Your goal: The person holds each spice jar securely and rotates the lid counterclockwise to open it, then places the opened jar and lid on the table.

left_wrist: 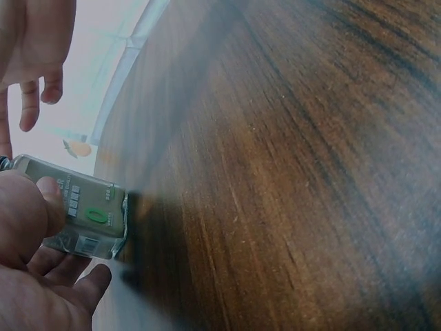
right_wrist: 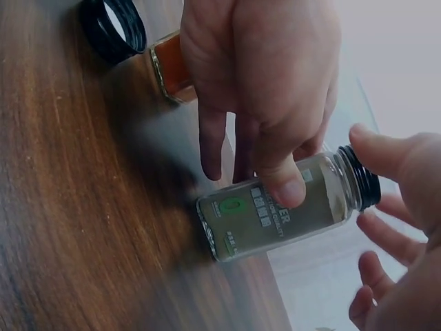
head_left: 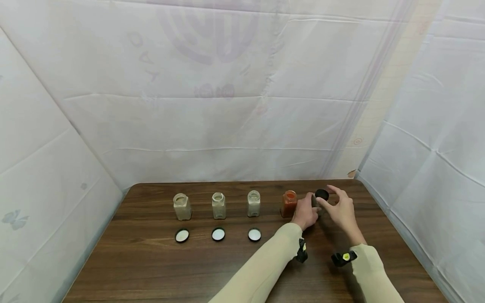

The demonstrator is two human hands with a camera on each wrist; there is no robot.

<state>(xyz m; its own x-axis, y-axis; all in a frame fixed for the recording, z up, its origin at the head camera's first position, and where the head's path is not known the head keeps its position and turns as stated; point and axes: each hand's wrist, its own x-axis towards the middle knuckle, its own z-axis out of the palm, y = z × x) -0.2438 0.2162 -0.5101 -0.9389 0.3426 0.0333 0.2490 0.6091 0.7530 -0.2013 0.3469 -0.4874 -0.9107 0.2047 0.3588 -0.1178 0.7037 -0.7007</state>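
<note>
Toward the right of the table, my left hand (head_left: 306, 211) grips a clear glass spice jar (right_wrist: 275, 207) by its body. Grey-brown powder fills most of it, and its label carries a green 0. A black screw lid (head_left: 322, 194) sits on the jar's mouth. My right hand (head_left: 342, 212) pinches this lid between thumb and fingertips, as the right wrist view shows. In the left wrist view the jar's base (left_wrist: 120, 224) is close over the tabletop. Just left of my left hand stands an open jar of orange-red powder (head_left: 289, 205).
Three uncapped jars of pale powder (head_left: 182, 207) stand in a row to the left. Before each lies a black lid with white lining (head_left: 218, 234). Another loose lid (right_wrist: 114, 31) lies near the orange-red jar. White sheeting (head_left: 227, 126) hangs behind the wooden table (head_left: 151, 269).
</note>
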